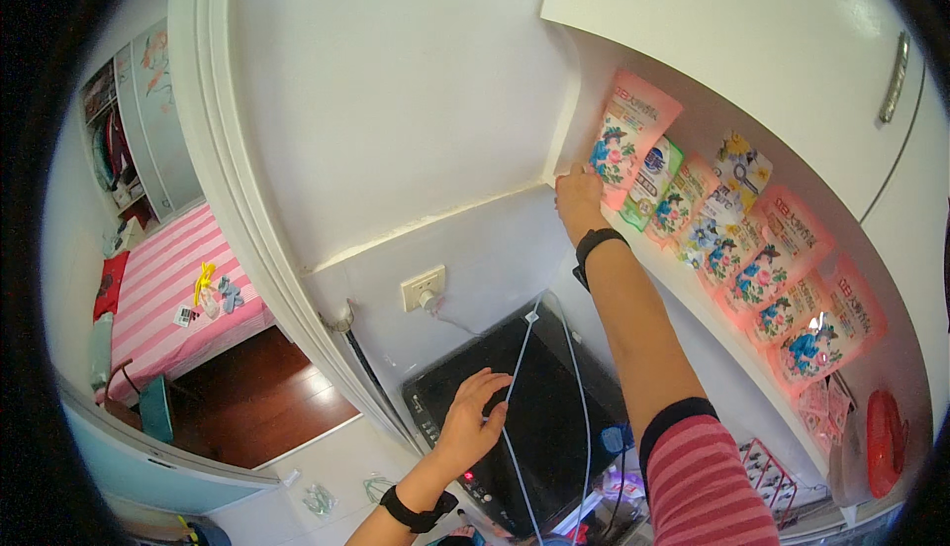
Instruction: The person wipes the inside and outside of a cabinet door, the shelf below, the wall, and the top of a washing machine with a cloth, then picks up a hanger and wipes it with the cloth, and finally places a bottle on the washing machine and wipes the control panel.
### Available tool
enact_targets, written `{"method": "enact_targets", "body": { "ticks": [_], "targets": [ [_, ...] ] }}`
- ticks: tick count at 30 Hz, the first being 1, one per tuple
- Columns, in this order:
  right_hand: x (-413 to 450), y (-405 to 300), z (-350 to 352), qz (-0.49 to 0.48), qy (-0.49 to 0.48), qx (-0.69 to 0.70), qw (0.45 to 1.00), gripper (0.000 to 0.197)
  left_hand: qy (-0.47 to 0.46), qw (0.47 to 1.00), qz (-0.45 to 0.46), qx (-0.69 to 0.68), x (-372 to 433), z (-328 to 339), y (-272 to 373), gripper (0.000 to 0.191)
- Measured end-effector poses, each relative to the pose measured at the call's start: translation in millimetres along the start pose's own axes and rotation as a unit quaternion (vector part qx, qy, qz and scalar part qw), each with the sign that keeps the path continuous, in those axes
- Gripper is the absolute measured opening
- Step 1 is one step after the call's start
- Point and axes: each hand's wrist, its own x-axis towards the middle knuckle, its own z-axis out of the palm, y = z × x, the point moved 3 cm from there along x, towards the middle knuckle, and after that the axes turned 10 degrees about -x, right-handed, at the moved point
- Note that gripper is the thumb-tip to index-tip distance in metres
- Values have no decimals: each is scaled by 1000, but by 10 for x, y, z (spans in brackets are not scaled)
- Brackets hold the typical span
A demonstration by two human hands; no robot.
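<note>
My right hand (581,193) reaches up to a shelf (686,279) and grips the lower left edge of a pink refill pouch (632,137) with a floral print. This pouch stands at the left end of a row, its top tilted to the right. Beside it are a green-and-white pouch (653,182), a smaller pink pouch (681,201) and several more. My left hand (471,420) hovers over a black-topped appliance (545,420), fingers apart. A thin pale-blue cord (521,357) runs past its fingertips; whether they touch it I cannot tell.
Above the shelf hangs a white cabinet door (742,19). A plugged wall socket (423,288) is behind the appliance. Red plastic ware (883,442) sits at the shelf's right end. On the left, a doorway frame (223,175) opens towards a striped bed (171,271).
</note>
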Motion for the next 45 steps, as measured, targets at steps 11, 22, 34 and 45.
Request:
{"method": "enact_targets", "body": {
  "ticks": [11,22,34,45],
  "targets": [
    [-574,399,78,-16,-19,-38,999,24,-23,1000,8,-11,-87,113,201,34],
    [-1321,972,-9,8,-20,23,999,33,-71,997,37,-16,-113,404,436,33],
    [-2149,1817,-333,-22,-119,59,991,25,-67,997,45,7,-226,262,544,34],
    [-1465,1271,-180,-7,15,134,991,38,-37,999,5,26,-387,55,331,34]
  ]
}}
